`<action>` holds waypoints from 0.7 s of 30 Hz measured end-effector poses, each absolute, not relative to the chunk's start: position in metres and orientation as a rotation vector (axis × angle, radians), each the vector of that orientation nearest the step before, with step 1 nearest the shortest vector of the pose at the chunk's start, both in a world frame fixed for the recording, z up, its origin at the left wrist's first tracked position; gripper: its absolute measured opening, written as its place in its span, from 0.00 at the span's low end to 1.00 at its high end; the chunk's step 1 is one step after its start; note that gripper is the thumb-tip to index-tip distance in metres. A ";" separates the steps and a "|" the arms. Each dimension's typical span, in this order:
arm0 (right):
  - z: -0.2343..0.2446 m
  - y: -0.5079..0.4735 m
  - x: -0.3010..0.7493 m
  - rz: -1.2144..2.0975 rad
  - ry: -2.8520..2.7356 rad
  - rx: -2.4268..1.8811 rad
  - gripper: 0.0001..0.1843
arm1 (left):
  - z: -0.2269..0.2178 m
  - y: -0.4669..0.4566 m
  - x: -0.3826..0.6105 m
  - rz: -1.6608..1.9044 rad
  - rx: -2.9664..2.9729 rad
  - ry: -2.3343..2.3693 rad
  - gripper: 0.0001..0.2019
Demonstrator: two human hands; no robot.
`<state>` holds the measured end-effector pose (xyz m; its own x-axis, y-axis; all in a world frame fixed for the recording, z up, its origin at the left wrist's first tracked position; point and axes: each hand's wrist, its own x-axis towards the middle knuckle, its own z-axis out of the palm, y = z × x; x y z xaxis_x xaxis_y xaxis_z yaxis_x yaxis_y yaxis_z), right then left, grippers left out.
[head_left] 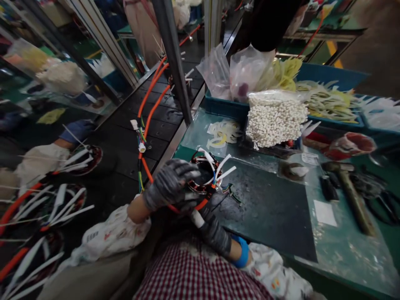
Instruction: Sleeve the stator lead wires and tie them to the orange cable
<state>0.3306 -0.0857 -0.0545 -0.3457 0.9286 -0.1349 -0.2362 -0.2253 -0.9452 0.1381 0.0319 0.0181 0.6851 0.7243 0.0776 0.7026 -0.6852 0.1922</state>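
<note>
A ring-shaped motor stator (200, 189) with copper windings sits at the near left edge of the dark mat. White sleeves (229, 160), thin coloured wires and a thick orange cable (203, 204) come off it. My left hand (170, 185), in a grey glove, grips the stator's left side, fingers over the rim. Under the near side, by the orange cable, is my right hand (214, 233), also gloved, with a white-covered digit. Its fingers look curled and are partly hidden, so what they hold cannot be made out. White connectors (142, 147) hang on the wires at left.
Right of the mat (268, 221) lie a hammer (353, 196), dark pliers (375, 187) and a roll of red-and-white tape (353, 146). Blue bins (225, 106) and a bag of white pieces (276, 118) stand behind. More stators (67, 200) and a co-worker's gloved hand (76, 131) are at left.
</note>
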 end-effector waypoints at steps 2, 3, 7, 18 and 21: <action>-0.046 -0.082 0.330 1.694 -1.157 -0.887 0.24 | 0.012 0.021 0.103 0.385 2.599 1.663 0.27; -0.041 -0.081 0.329 1.697 -1.161 -0.865 0.23 | 0.009 0.014 0.086 0.380 2.476 1.956 0.26; -0.025 -0.075 0.330 1.734 -1.120 -0.830 0.21 | -0.001 -0.005 0.036 -0.068 2.043 2.406 0.27; 0.013 -0.097 0.372 1.962 -0.833 -0.764 0.37 | 0.041 0.001 0.009 -0.278 1.816 2.585 0.26; 0.021 -0.088 0.416 1.671 -0.971 -1.156 0.37 | 0.050 -0.003 0.004 -0.361 1.804 2.582 0.24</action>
<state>0.4162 -0.0879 0.0208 -0.2006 0.9371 -0.2858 -0.2156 -0.3268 -0.9202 0.0043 -0.0029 0.0500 -0.3520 0.9299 -0.1063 0.9234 0.3265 -0.2017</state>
